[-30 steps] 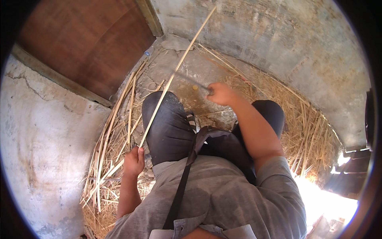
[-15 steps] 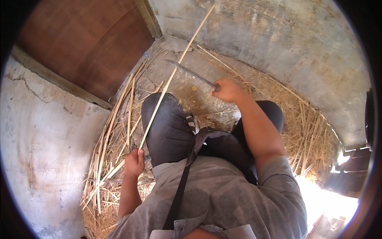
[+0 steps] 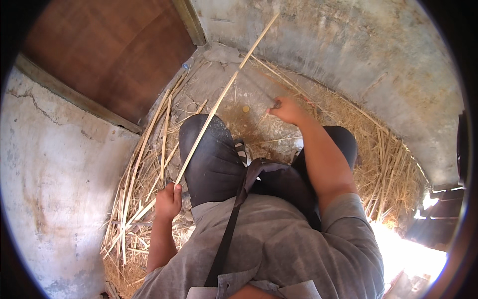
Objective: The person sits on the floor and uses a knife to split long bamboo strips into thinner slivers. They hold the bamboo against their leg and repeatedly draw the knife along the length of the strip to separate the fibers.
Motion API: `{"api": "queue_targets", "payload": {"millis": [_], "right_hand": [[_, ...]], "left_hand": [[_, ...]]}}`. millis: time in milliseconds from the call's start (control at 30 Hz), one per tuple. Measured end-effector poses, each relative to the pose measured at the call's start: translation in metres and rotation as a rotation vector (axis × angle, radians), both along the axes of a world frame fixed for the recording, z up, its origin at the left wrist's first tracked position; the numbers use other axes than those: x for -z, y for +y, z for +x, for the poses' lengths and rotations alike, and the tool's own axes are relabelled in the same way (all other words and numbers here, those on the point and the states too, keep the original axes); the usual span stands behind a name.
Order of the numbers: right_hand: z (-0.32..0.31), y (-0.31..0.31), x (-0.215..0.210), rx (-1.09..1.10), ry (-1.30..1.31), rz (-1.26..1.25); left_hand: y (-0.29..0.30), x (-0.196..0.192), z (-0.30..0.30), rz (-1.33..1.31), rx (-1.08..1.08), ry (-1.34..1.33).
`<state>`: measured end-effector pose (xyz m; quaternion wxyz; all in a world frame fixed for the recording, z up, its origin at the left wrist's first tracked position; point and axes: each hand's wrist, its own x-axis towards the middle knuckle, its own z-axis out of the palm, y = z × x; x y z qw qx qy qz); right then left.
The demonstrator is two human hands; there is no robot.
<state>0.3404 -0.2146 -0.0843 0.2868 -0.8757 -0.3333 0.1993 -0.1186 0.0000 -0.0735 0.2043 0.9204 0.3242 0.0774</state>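
Note:
My left hand (image 3: 169, 200) is closed round the lower end of a long pale bamboo strip (image 3: 213, 110). The strip slants up and right across my left knee (image 3: 201, 134), its far end in front of the back wall. My right hand (image 3: 288, 110) grips the handle of a long-bladed knife (image 3: 258, 87), out past my right knee. Motion smears the blade, whose tip end is close to or against the strip; I cannot tell whether they touch.
Several cut strips (image 3: 144, 144) lie along the left wall beside a brown door panel (image 3: 107, 55). Shavings and more strips (image 3: 383, 159) heap up at the right, below the stained wall (image 3: 338, 45). A small yellowish disc (image 3: 245, 108) lies on the floor ahead.
The knife blade has swung farther up along the strip and is now blurred. The strip's far end has shifted slightly right and down. My left hand stays almost still.

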Motion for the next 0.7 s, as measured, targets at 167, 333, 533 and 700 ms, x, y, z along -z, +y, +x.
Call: {"api": "queue_targets", "payload": {"millis": [167,333,533,700], "right_hand": [[-0.009,-0.003,-0.006,-0.055,-0.125,0.025],[-0.056,0.024,-0.011,-0.488,-0.101,-0.045],[-0.04,0.016,-0.007,-0.384,-0.122,-0.049],[0.002,-0.008,-0.006,0.11,-0.034,0.042]], "left_hand": [[-0.002,-0.002,0.003,-0.022,-0.015,-0.013],[-0.009,-0.009,0.008,-0.042,-0.015,-0.032],[-0.006,-0.006,0.008,-0.021,0.003,-0.03],[0.001,0.006,0.007,-0.001,0.004,-0.027]]}}
